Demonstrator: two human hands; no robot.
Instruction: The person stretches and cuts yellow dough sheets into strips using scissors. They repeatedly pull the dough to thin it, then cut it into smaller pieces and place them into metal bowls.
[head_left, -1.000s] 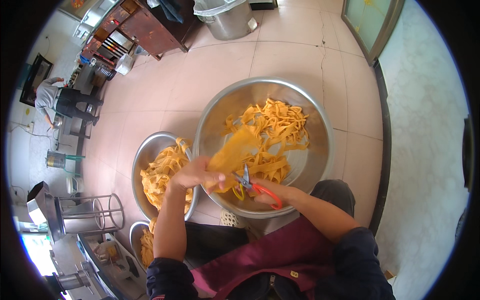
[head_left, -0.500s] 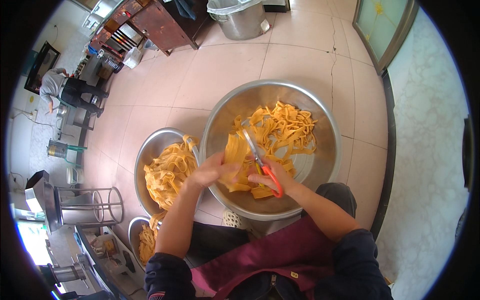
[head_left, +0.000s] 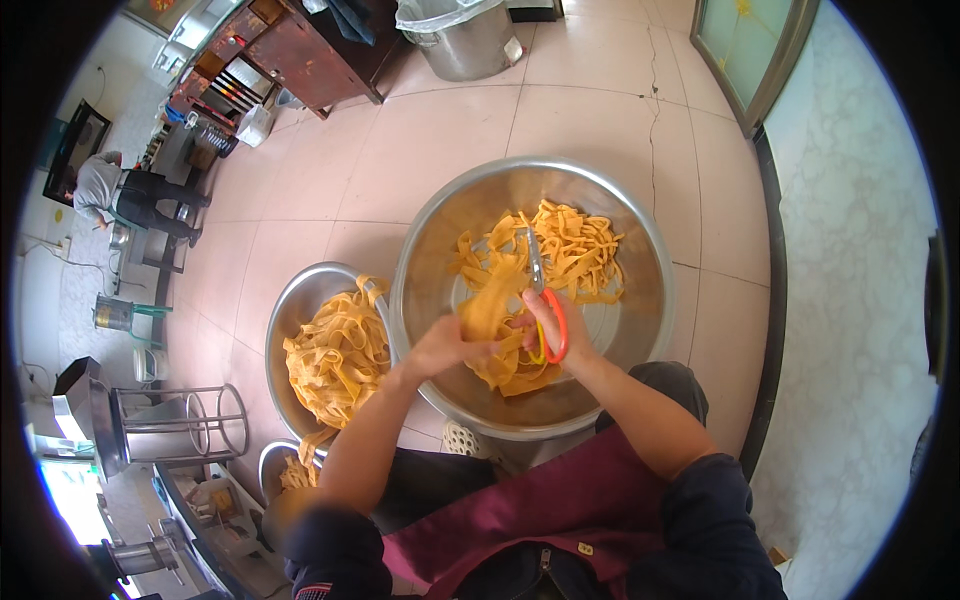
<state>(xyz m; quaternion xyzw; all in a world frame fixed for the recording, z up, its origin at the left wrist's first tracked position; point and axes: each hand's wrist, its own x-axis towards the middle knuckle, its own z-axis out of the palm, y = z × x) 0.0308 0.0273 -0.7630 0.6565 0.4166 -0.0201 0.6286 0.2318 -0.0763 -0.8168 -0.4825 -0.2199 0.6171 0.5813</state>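
A large steel basin [head_left: 655, 330] in front of me holds flat yellow strips, like wide noodles or bean curd sheets. In it, a pile of short cut pieces [head_left: 575, 240] lies at the far right. My left hand [head_left: 447, 345] is closed on a bunch of longer yellow strips [head_left: 490, 305], blurred by motion, over the basin's near left. My right hand [head_left: 568, 322] grips scissors [head_left: 535, 262] with red and yellow handles. Their blades point away from me over the strips and look nearly closed.
Left of the large basin stands a smaller steel bowl [head_left: 273, 375] heaped with long yellow strips; one hangs over its rim. A third bowl [head_left: 268, 468] is partly behind my left arm. A lined steel bin [head_left: 470, 50] stands far ahead. Another person [head_left: 140, 190] bends at a far left counter.
The scissors have swung from a leftward slant to nearly straight ahead, and their blades have come away from the held bunch. The bunch has shifted slightly right and lower.
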